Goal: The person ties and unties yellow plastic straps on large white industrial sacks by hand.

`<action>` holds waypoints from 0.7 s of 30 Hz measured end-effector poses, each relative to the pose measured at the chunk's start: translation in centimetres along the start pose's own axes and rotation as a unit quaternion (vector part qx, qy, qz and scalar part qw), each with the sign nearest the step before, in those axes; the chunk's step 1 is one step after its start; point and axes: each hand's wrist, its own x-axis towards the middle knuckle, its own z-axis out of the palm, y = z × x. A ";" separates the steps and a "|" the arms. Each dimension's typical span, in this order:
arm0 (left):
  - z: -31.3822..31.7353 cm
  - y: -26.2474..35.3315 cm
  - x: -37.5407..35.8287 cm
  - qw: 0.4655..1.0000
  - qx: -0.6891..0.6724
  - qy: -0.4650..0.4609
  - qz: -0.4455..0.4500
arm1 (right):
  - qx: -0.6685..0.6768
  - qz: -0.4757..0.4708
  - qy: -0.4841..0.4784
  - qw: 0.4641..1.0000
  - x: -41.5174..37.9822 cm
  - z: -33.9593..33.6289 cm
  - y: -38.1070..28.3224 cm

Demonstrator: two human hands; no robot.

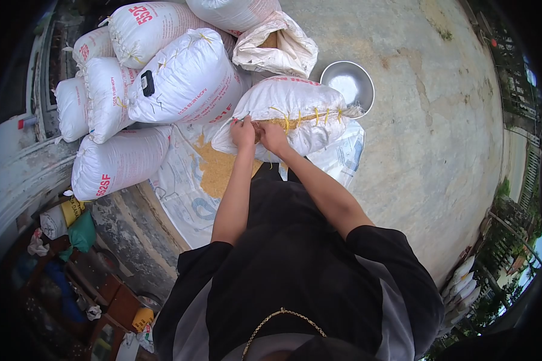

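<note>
A full white woven sack [283, 96] lies in front of me, its mouth partly laced with yellow string [316, 115]. Golden-brown grain shows through the gap between the stitches. At the sack's left end, my left hand [242, 132] is closed on the rim of the mouth. Close beside it, my right hand [274, 137] also grips the rim, fingers bent inward. Whether either hand pinches the string or a needle is too small to tell. Loose grain [218, 170] lies spilled on a white plastic sheet [177, 207] below the hands.
Several filled white sacks [186, 78] are stacked at the left, with a small black device [147, 83] on one. An open sack of grain [277, 45] stands behind. A metal basin [347, 84] sits right of it on the concrete floor [427, 144]. Clutter [111, 295] lies lower left.
</note>
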 end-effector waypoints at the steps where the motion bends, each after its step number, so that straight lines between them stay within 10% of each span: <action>1: -0.1 1.0 -1.2 1.000 -0.010 0.008 -0.003 | 0.031 -0.015 0.023 0.999 0.1 0.2 0.1; 11: 0.4 0.1 0.9 0.996 -0.056 0.005 -0.063 | -0.028 0.007 0.036 0.999 3.6 -0.1 0.3; 17: -0.2 -0.3 -0.1 0.952 -0.268 -0.054 -0.136 | 0.108 0.127 -0.177 0.970 4.0 -4.2 -1.3; 19: -0.5 0.4 -0.4 0.950 -0.279 -0.064 -0.129 | -0.071 0.071 0.019 0.995 5.1 -5.2 -2.6; 21: -0.6 1.1 -0.5 0.947 -0.287 -0.079 -0.120 | -0.083 0.050 -0.023 0.995 6.8 -5.1 -2.8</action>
